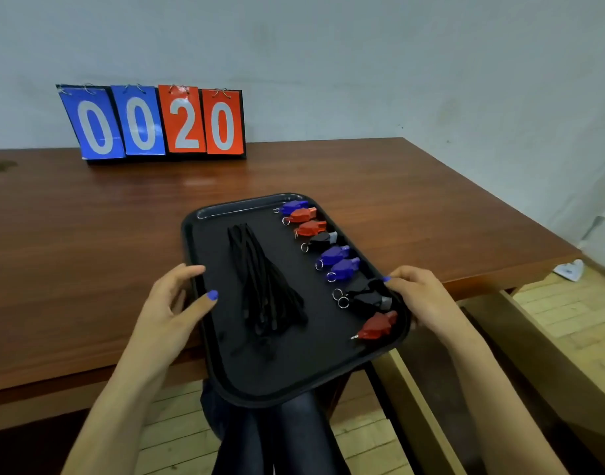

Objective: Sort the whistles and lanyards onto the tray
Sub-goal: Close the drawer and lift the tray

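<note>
Tray (pixel 294 368) in right hand's (pixel 421 296) grip

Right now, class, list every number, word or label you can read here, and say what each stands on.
"00" on the two blue flip cards.
"20" on the two red flip cards.
Paper scrap on the floor: marks too blurred to read.
The whistles and tray: no text shows.

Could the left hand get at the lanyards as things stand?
Probably yes: the left hand is at the tray's left rim, and only bare tray lies between it and the lanyards.
</note>
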Tool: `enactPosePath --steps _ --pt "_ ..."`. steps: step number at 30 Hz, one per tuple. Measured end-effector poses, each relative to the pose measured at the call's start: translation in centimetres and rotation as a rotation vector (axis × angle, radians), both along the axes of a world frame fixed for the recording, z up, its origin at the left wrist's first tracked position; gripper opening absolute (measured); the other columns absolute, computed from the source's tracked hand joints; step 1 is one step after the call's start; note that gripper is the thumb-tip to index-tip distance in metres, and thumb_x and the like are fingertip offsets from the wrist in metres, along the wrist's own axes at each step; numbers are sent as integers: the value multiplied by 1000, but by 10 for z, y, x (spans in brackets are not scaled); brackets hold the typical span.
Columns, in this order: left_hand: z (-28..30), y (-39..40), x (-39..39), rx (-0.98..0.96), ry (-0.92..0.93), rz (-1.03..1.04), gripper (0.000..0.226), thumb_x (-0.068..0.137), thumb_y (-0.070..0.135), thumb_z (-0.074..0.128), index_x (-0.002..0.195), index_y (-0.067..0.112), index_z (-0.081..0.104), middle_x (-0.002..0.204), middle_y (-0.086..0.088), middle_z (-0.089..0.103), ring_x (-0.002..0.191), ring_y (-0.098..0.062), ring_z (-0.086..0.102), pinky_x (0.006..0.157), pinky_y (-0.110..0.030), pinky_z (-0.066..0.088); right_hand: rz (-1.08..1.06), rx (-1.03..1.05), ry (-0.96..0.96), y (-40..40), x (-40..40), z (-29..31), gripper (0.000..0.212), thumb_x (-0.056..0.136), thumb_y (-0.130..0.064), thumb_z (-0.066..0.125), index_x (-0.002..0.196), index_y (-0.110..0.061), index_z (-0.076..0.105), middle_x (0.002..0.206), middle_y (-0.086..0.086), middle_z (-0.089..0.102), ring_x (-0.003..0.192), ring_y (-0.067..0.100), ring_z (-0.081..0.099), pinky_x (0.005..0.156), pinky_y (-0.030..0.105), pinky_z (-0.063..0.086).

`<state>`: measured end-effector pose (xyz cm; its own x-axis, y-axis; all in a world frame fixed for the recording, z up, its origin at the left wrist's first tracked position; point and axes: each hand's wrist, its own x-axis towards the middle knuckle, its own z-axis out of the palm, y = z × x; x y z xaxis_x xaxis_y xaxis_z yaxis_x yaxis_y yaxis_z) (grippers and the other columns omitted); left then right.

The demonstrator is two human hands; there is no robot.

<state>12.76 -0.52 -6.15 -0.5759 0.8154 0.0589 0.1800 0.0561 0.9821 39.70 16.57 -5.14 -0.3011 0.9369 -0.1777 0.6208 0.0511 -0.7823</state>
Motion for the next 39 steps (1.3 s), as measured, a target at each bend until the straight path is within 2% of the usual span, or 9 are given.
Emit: enactPosePath --steps 6,12,16,20,23,29,33,36,39 --pt "7 5 16 67 -392 142 44 87 12 58 127 27 51 140 8 41 125 -8 42 97 -34 42 90 -140 125 -20 12 -6 31 96 -30 43 78 -9 57 46 0 49 32 13 38 34 23 28" --pt "9 0 22 169 -740 177 29 89 4 50 112 21 56 118 -3 62 92 -9 68 57 -20 55 76 -120 161 -19 17 -20 53 94 -45 41 101 3 62 94 30 64 79 41 62 63 33 43" --pt "9 -3 37 159 -759 196 37 89 3 49 121 21 51 126 0 58 106 -13 61 72 -27 51 150 -40 244 -28 35 -18 68 75 -53 48 84 13 56 75 23 58 70 32 51 65 34 37" --pt "12 0 63 118 -763 145 42 89 2 47 126 22 50 131 3 54 108 -14 60 76 -30 49 101 -2 242 -40 71 -25 65 71 -68 50 73 -3 60 71 19 59 66 36 54 60 40 43" --pt "12 7 90 79 -759 83 40 89 0 47 123 22 53 131 4 54 107 -14 61 76 -30 49 13 -11 308 -55 107 -27 67 58 -80 56 66 -14 63 66 15 58 56 25 53 48 24 42" --pt "13 23 158 37 -856 -151 37 87 -10 41 110 16 55 125 -2 55 113 -16 57 99 -35 43 -240 79 362 -100 203 -27 78 72 -60 58 78 18 50 75 14 51 67 20 47 56 22 40" --pt "3 30 200 -102 -965 -316 49 87 -11 41 131 8 45 121 -6 58 106 -18 61 85 -34 48 -396 48 355 -142 267 -31 73 81 -57 55 84 16 50 74 26 51 71 24 50 65 34 38" --pt "-5 31 229 -271 -935 -483 37 87 -8 43 118 9 54 103 -6 71 91 -15 67 78 -33 50 -518 45 295 -169 309 -34 43 93 -30 51 65 3 57 63 20 52 60 15 53 55 21 41" --pt "-18 35 253 -440 -821 -668 26 90 -1 46 99 12 66 87 -2 75 82 -15 68 78 -38 52 -586 36 210 -189 332 -35 66 71 -62 60 63 4 51 60 6 50 53 13 49 46 18 37"
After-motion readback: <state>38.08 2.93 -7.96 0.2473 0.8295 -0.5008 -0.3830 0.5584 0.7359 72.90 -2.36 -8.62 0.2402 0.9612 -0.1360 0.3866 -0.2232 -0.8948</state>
